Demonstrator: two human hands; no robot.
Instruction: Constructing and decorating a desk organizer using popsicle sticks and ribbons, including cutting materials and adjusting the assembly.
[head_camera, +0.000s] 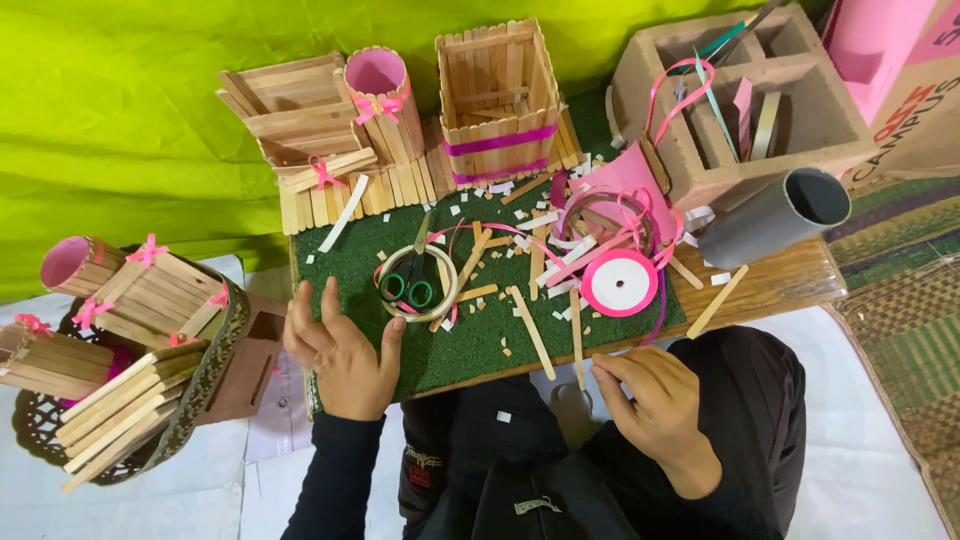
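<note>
My left hand (338, 352) rests with spread fingers on the green mat (470, 340), just left of a tape ring (420, 285) with green-handled scissors (412, 280) lying across it. It holds nothing. My right hand (655, 405) hovers at the near edge of the low wooden table (790, 280), fingertips pinched near the lower end of a craft stick (578, 345); whether it grips the stick is unclear. A pink ribbon spool (620, 283) lies just beyond that hand, amid loose sticks and tangled pink ribbon (610, 215).
Stick-built boxes and holders stand at the mat's far edge: a square box (497, 95) with a pink band, a pink-lined round cup (382, 100). A grey tube (775, 215) and divided organiser (750, 100) sit right. A basket (120, 350) of stick crafts sits left.
</note>
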